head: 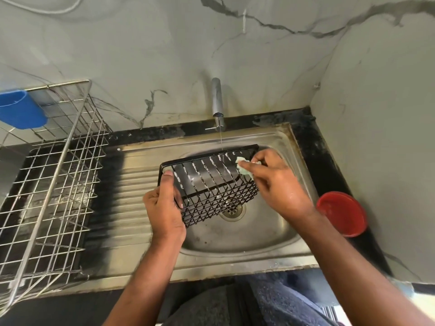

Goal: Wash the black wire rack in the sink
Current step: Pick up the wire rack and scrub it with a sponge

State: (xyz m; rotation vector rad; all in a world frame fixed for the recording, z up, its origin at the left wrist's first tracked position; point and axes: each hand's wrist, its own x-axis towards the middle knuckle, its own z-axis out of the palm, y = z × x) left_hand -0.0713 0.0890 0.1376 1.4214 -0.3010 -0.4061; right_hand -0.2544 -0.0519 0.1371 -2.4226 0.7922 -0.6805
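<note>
In the middle of the frame the black rack (211, 184) is held tilted above the sink (235, 250), over the drain (232, 210). Its far rim points to the tap and its mesh side hangs down toward the drain. White foam lies on several of its wires.

The left hand (164, 208) grasps the rack at its left edge: the thumb (168, 177) lies on the upper left corner of the frame, and the other fingers curl under the side. The right hand (275, 182) is at the upper right part of the rack. Its fingers pinch a small pale green sponge (243, 169) and press it on the wires near the far right corner.

A thin stream of water (220, 137) falls from the tap (217, 102) in the upper middle of the frame and meets the far rim of the rack, just left of the sponge.

At the left of the frame a big steel wire basket (58, 184) stands on the counter, beside the ribbed draining part of the sink. A blue cup (22, 109) hangs on its far rim, at the upper left. At the right, a red bowl (341, 212) sits on the dark counter (315, 147), just beside the sink edge. Behind is a grey marble wall (141, 55).
</note>
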